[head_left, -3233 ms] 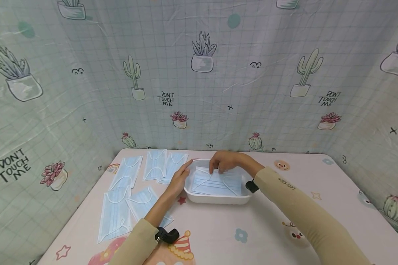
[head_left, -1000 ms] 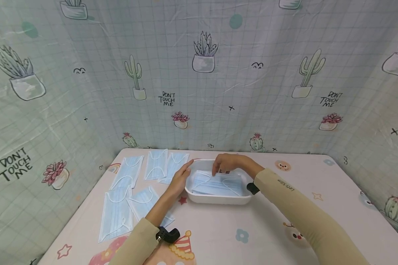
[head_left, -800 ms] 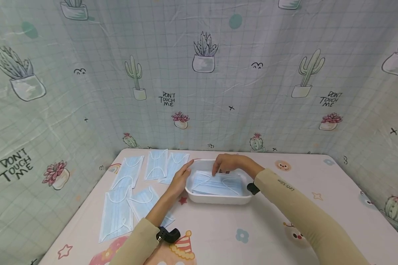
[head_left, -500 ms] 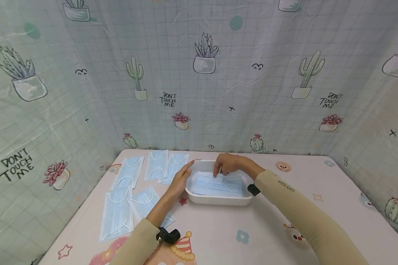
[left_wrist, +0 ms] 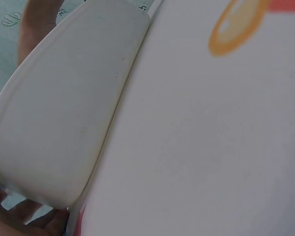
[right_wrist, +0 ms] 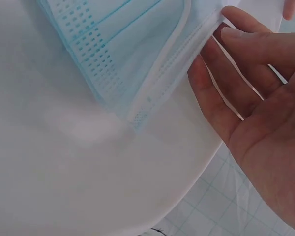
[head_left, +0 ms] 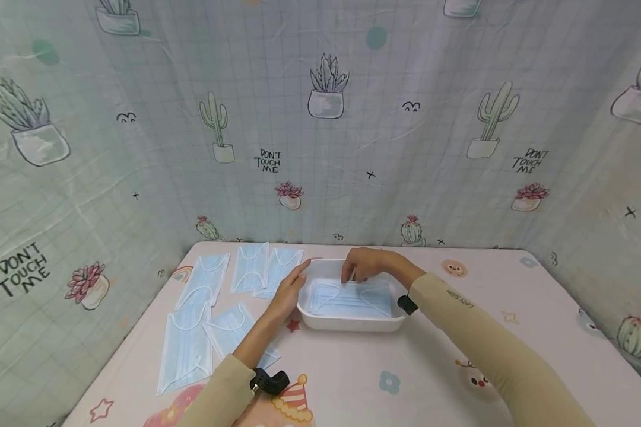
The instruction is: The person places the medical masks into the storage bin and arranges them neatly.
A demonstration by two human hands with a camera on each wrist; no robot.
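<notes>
In the head view, a white plastic tub (head_left: 352, 324) stands mid-table with pale blue face masks (head_left: 347, 302) lying flat in it, ear loops on top. My left hand (head_left: 287, 293) holds the tub's left end, thumb by the rim; the left wrist view shows bent fingers (left_wrist: 51, 221) against the tub's outer wall (left_wrist: 64, 113). Over the tub's back rim reaches my right hand (head_left: 365, 262). Its thumb and forefinger pinch the long edge of a mask (right_wrist: 128, 54) in the right wrist view, with the other fingers loosely bent behind that edge.
Several more face masks (head_left: 187, 341) are spread on the table's left side, some overlapping. The pink tablecloth (head_left: 438, 367) has cartoon prints. A curtain with cactus prints (head_left: 371, 136) hangs behind the table and along both sides.
Since the oldest frame, the right hand and the far edge of the masks have sunk slightly into the tub, and the masks line up more closely. The left hand has stayed on the tub.
</notes>
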